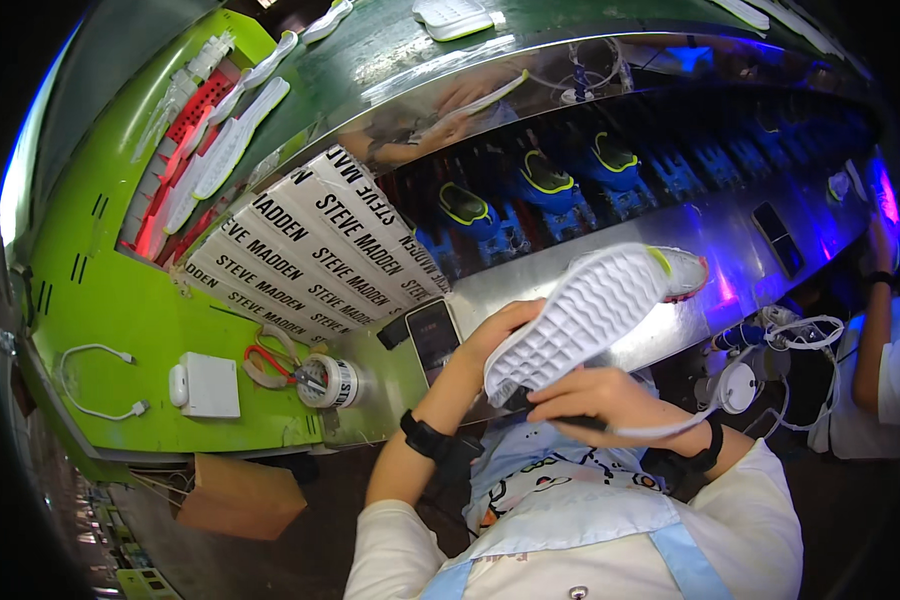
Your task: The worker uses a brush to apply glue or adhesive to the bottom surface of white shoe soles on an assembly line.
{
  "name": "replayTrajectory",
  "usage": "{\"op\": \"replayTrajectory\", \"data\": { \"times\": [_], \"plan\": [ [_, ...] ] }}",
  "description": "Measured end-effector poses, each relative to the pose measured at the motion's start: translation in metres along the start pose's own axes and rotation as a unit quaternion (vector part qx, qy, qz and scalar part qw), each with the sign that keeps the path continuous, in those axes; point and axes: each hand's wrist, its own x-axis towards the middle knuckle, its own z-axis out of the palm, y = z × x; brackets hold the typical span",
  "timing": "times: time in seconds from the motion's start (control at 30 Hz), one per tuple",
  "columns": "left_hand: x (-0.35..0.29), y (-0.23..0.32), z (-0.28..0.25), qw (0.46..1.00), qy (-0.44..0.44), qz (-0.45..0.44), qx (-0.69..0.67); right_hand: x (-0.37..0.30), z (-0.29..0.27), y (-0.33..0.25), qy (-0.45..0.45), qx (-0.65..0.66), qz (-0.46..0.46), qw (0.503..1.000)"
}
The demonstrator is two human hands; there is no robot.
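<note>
A sports shoe point(585, 315) is held up before me with its white, block-patterned sole turned toward me. My left hand point(510, 325) grips its left side, the fingers mostly hidden behind the sole. At the sole's lower end, my right hand point(605, 400) is closed, with bent fingers at the edge. Something small and dark shows by those fingertips; its kind is unclear. A thin white strip point(660, 432) runs from under the right hand toward a round white disc point(738, 388). Past the sole's upper right end shows a grey part with yellow-green and red edging point(686, 274).
Blue shoes with yellow-green collars point(548, 175) stand on a rack beyond the metal ledge. Leftward are a printed box point(315, 240), scissors point(275, 370), a tape roll point(328, 382), a phone point(433, 338) and loose soles point(240, 140). Another person's arm point(875, 300) is at right.
</note>
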Motion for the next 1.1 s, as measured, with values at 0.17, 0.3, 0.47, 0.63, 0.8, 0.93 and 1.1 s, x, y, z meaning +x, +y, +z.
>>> {"op": "replayTrajectory", "data": {
  "times": [0.17,0.3,0.47,0.63,0.8,0.93,1.1],
  "plan": [
    [0.028,0.011,-0.001,0.931,-0.053,-0.216,0.288,0.012,-0.022,-0.014,-0.088,-0.136,-0.081,0.984],
    [0.019,0.023,0.014,0.878,-0.055,-0.328,0.343,-0.001,-0.043,-0.017,-0.190,-0.162,-0.127,0.960],
    [-0.004,-0.032,-0.012,0.949,-0.234,-0.020,-0.212,0.002,-0.055,-0.024,0.066,0.061,0.100,0.991],
    [-0.001,-0.091,-0.001,0.954,-0.096,0.161,-0.235,0.005,-0.025,-0.001,0.167,-0.015,0.095,0.981],
    [0.008,-0.099,0.001,0.882,-0.094,0.159,-0.433,0.004,0.017,0.014,0.110,-0.198,-0.087,0.970],
    [0.005,-0.086,0.007,0.915,-0.018,0.228,-0.331,0.014,0.006,0.009,0.222,-0.183,-0.050,0.956],
    [0.006,-0.061,0.018,0.911,-0.067,0.182,-0.365,-0.008,0.017,-0.007,-0.019,0.081,0.024,0.996]
  ]
}}
